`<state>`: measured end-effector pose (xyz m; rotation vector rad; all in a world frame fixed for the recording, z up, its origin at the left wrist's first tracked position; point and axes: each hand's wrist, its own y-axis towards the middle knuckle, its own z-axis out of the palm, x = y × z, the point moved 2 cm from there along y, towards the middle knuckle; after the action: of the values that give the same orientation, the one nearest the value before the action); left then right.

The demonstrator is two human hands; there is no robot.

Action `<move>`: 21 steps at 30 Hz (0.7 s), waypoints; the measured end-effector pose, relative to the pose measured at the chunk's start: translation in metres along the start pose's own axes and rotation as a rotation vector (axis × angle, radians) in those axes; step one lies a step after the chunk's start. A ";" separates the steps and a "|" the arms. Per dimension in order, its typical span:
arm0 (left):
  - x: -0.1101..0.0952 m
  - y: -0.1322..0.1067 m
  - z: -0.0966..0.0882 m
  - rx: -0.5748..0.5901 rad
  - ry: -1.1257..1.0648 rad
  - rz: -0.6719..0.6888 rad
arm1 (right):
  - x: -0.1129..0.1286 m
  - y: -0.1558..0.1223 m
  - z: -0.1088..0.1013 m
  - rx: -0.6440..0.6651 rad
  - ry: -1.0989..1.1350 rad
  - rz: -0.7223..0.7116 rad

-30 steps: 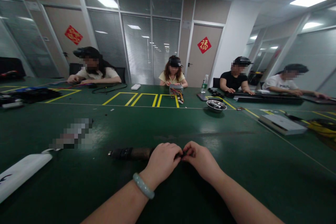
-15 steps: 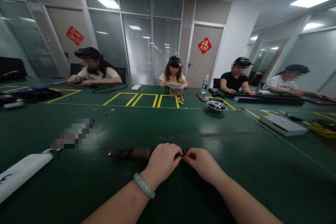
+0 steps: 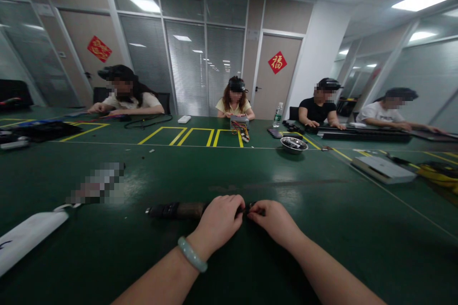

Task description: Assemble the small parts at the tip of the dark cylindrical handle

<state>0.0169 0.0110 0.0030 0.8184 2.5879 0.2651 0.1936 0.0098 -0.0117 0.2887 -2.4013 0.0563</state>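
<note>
A long, dark cylindrical tool with a silver tip, which looks like an electric screwdriver (image 3: pixel 189 210), lies crosswise on the green table, its tip to the left. My left hand (image 3: pixel 223 219), with a pale green bangle at the wrist, is closed around its right end and hides that part. Just to the right, my right hand (image 3: pixel 270 219) pinches at a small dark piece by the tool's end. My fingers cover most of that piece, so I cannot make out what it is. A narrow gap separates the fingertips of both hands.
A white power strip or box (image 3: pixel 32 236) lies at the left, beside a blurred-out object (image 3: pixel 96 183). Farther back are a metal bowl (image 3: pixel 294 145) of dark parts, a water bottle (image 3: pixel 278 115) and a flat silver box (image 3: pixel 383 169). Several people work across the green table (image 3: pixel 171 167).
My fingertips have drawn slightly apart, leaving a small gap between the two hands. The tool lies in the same place, and the view has shifted a little.
</note>
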 end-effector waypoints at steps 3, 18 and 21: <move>0.002 0.000 0.002 0.008 -0.013 0.011 | 0.001 0.000 0.000 -0.006 -0.009 -0.027; 0.000 0.001 0.001 0.000 -0.001 0.015 | 0.003 -0.001 0.000 -0.023 0.021 0.014; 0.000 0.001 0.002 -0.008 0.000 -0.002 | 0.006 -0.002 -0.002 -0.012 0.038 0.024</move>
<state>0.0176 0.0117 0.0016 0.8126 2.5856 0.2752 0.1907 0.0072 -0.0067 0.2513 -2.3665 0.0580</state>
